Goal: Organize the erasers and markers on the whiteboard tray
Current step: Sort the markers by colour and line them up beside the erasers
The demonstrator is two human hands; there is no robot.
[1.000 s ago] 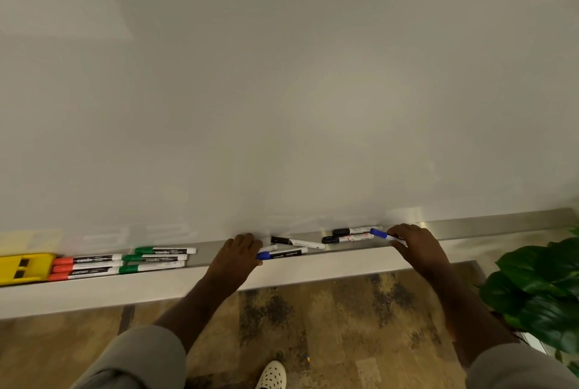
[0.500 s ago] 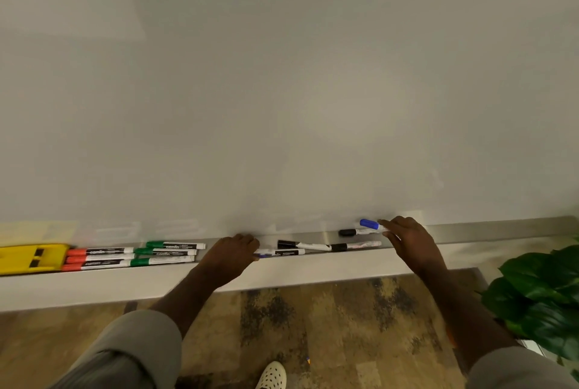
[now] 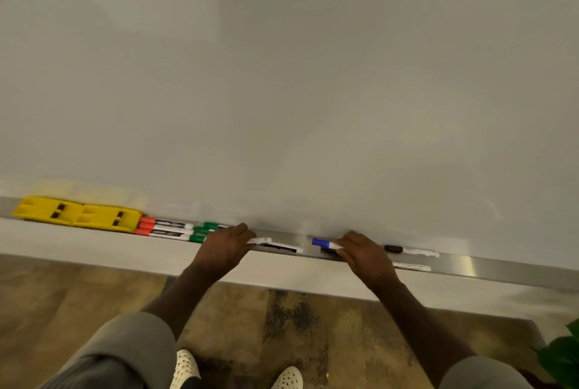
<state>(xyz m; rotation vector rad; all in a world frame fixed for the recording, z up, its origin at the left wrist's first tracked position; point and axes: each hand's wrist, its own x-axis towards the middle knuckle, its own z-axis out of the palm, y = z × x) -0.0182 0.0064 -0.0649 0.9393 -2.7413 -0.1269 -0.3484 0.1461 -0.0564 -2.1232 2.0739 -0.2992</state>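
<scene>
Two yellow erasers (image 3: 78, 214) lie end to end at the left of the metal whiteboard tray (image 3: 488, 266). Beside them lie red-capped markers (image 3: 163, 227) and green-capped markers (image 3: 206, 232). My left hand (image 3: 224, 247) grips a white marker (image 3: 279, 247) lying on the tray, its cap hidden by my fingers. My right hand (image 3: 363, 252) holds a blue-capped marker (image 3: 322, 243) just above the tray. A black-capped marker (image 3: 410, 250) lies to the right of my right hand, and another white marker barrel (image 3: 412, 267) shows below it.
The whiteboard (image 3: 297, 90) fills the upper view. A pale ledge (image 3: 78, 247) runs below the tray. Patterned carpet (image 3: 282, 319) and my white shoes (image 3: 186, 366) are beneath. A green plant (image 3: 564, 354) stands at the lower right.
The view has shifted so both erasers show. My right hand carried the blue-capped marker leftward along the tray. My left hand now grips the white marker by its left end.
</scene>
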